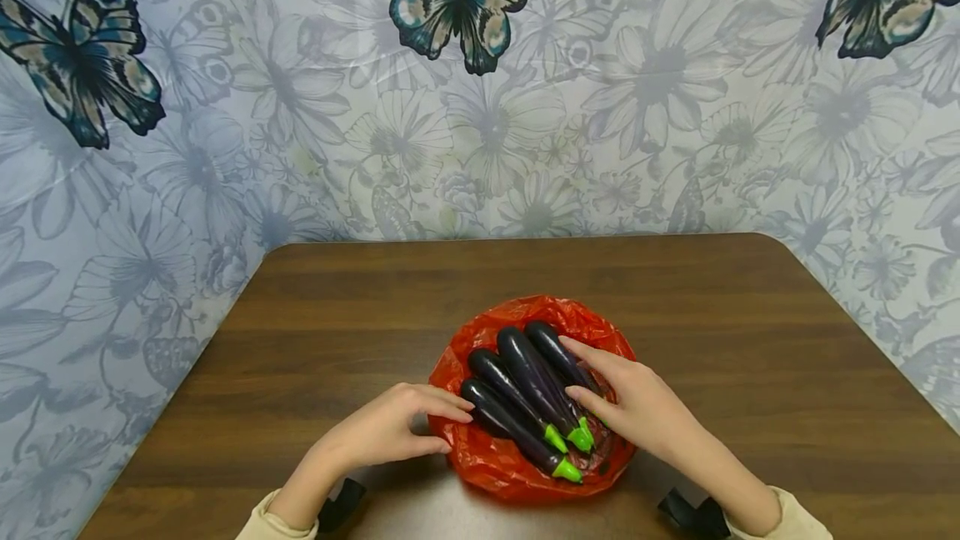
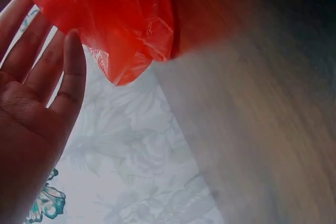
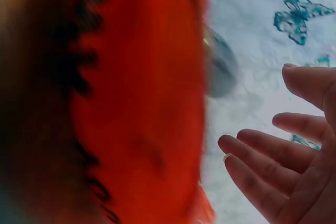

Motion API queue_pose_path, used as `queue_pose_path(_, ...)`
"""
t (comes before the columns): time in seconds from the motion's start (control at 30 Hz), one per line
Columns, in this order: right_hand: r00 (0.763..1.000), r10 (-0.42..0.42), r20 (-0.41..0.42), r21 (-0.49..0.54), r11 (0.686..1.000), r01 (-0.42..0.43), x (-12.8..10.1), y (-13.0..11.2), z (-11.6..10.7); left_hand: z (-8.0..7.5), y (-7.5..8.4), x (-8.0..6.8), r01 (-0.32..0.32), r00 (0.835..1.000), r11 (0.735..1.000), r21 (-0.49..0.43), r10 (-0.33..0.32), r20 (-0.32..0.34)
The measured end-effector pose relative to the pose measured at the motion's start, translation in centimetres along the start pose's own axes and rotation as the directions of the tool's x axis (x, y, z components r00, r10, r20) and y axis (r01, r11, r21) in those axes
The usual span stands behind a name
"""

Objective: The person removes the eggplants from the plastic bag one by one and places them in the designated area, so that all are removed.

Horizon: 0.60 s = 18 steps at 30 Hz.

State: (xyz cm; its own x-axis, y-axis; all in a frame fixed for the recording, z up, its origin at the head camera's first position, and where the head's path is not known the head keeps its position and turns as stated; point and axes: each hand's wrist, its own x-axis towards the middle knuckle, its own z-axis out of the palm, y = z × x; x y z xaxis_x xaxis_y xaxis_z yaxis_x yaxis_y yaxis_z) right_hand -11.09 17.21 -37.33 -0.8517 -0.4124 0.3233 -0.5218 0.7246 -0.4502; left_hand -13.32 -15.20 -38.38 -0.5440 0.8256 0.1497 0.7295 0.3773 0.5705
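Several dark purple eggplants (image 1: pixel 534 375) with bright green stem ends lie side by side in a round, open red plastic bag (image 1: pixel 495 473). My left hand (image 1: pixel 401 427) is at the bag's left edge, with its fingertips right by the nearest eggplant's upper end. Extended fingers of my right hand (image 1: pixel 637 394) reach over the right edge, overlapping the farthest eggplant. In the left wrist view, the left palm and loosely straight fingers show beside the red bag (image 2: pixel 115 19). The right wrist view has the right hand (image 3: pixel 294 166) with fingers spread beside the bag's side (image 3: pixel 142 103), which carries black print.
The bag stands on a brown wood-grain table (image 1: pixel 360 298) with rounded far corners. Behind it hangs a pale floral wall covering (image 1: pixel 487 148) with large butterflies. Black bands (image 1: pixel 693 515) sit at both wrists, below cream sleeves (image 1: pixel 783 519).
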Motion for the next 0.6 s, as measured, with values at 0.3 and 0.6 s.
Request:
queue_pose_path(0.3, 0.995, 0.001, 0.102, 0.076, 0.997, -0.009, 0.0, -0.5, 2.4, 0.6, -1.2, 0.1, -0.023, 0.998, 0.989, -0.145, 0.015, -0.054)
queue_pose_path(0.6, 0.990, 0.022, 0.141, 0.047, 0.998, -0.029, -0.2, -0.6, 3.4, 1.2, -1.6, 0.2, -0.025, 0.996, 0.984, -0.175, 0.010, -0.085)
